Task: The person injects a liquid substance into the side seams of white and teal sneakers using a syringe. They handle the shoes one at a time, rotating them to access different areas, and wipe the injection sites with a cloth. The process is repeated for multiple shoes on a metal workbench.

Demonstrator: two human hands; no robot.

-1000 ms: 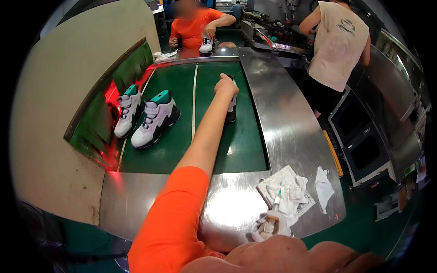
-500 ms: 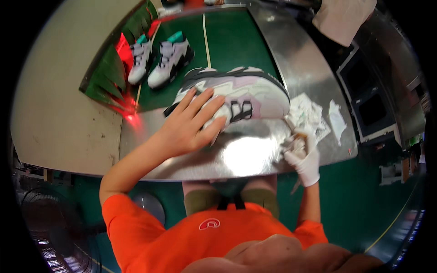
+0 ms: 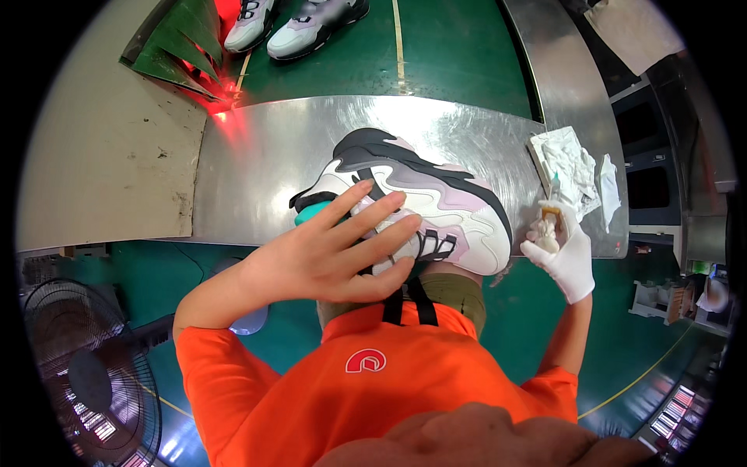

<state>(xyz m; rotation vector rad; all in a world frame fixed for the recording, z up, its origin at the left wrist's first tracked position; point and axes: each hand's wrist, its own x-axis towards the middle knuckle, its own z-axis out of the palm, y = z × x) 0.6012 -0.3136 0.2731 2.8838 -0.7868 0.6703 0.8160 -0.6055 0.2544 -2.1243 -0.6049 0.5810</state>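
sneaker [image 3: 436, 202] under left hand [image 3: 327, 257], beside right hand [image 3: 562, 253]

two finished sneakers [image 3: 299, 23] on green belt [image 3: 451, 62]; crumpled paper [image 3: 572, 167]; fan [image 3: 85, 381].

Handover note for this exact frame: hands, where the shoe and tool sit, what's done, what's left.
Left hand: bare, fingers spread over the white, grey and pink sneaker, holding it at the near edge of the metal table.
Right hand: white glove, gripping a small brush-like tool beside the shoe's end, not touching it.
Crumpled cloths lie right of the shoe.
Done: shoe at the table edge.
Left: tool not yet applied. Two more sneakers wait on the green belt.
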